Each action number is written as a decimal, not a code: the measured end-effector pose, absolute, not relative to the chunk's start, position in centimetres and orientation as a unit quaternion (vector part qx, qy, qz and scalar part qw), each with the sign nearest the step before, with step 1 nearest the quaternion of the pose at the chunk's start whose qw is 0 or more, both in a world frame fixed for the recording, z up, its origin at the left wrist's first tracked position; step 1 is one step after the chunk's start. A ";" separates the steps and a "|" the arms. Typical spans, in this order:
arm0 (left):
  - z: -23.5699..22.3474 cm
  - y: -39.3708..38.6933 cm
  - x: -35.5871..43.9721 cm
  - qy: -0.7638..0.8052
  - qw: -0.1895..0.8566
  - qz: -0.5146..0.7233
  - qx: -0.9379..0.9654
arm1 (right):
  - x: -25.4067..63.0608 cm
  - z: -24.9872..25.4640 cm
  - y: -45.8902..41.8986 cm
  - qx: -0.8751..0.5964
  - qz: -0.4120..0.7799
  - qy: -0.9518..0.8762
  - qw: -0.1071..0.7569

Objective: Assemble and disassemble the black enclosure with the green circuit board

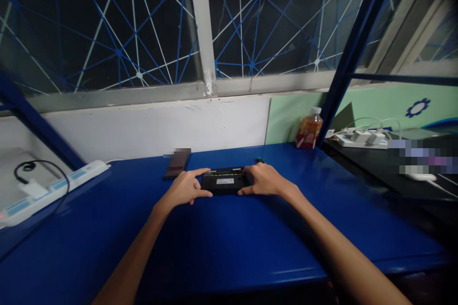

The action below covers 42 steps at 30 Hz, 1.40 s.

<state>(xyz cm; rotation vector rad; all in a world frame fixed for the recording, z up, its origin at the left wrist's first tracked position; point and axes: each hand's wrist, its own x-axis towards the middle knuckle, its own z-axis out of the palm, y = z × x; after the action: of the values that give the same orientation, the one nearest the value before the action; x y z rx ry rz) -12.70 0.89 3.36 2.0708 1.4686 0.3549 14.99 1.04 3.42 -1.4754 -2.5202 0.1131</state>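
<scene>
A flat black rectangular device (223, 186) with a white label and a dashed yellow line across it is at the middle of the blue table (229, 238). My left hand (186, 186) grips its left end, thumb at the near edge and index finger at the far edge. At the right end, my right hand (263, 179) holds it the same way, with fingers curled over the far side. Just beyond my right hand a small green item (260, 159) shows in part; its kind is hidden. A dark phone-like slab (177, 164) lies behind my left hand.
A white power strip (57, 193) with a plugged-in black cable runs along the table's left side. A bottle of reddish drink (309, 128) stands at the back right corner by a blue frame post (352, 66). Another power strip (363, 139) with chargers lies on the neighbouring dark table.
</scene>
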 end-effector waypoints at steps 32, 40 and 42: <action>0.9 2.0 -13.1 0.477 0.110 0.148 0.859 | 14.6 2.7 1.8 -0.492 0.059 -0.856 0.144; 0.8 2.3 -13.1 0.487 0.120 0.157 0.851 | 14.8 2.1 2.4 -0.485 0.072 -0.852 0.186; 0.8 2.4 -13.1 0.490 0.117 0.159 0.849 | 14.8 2.1 2.4 -0.483 0.074 -0.851 0.192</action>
<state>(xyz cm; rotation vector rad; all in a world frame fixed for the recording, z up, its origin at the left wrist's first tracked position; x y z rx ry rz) -13.13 2.41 0.76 2.4839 1.4354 0.4648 14.82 2.41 2.09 -1.3544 -2.3894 0.2074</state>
